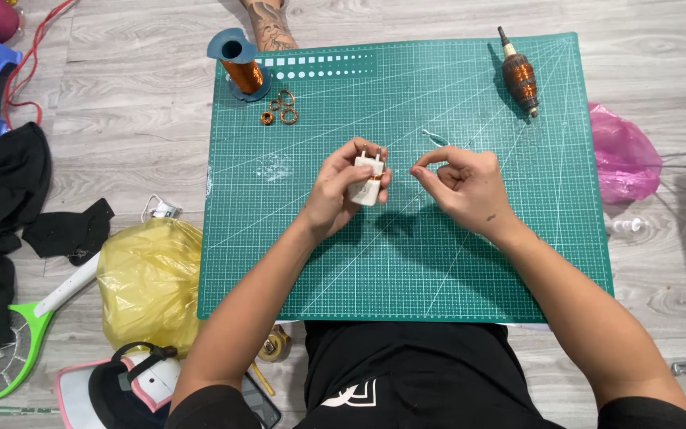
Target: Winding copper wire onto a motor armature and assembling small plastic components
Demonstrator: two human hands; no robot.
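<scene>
Here I'm gripping the white plug [368, 178] in my left hand [335, 195], prongs toward twelve, steadying it; right hand [460, 189] fingers [425, 162] are pinching something too thin to identify.

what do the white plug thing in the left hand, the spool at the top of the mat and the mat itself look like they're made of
White plug block, held in the left hand: smooth matte shell, probably plastic, with small metal-looking prongs. Spool: blue, likely plastic flanges, wound with shiny orange wire that looks like copper. Green mat: flat, gridded, low sheen, probably vinyl or rubber.
</scene>
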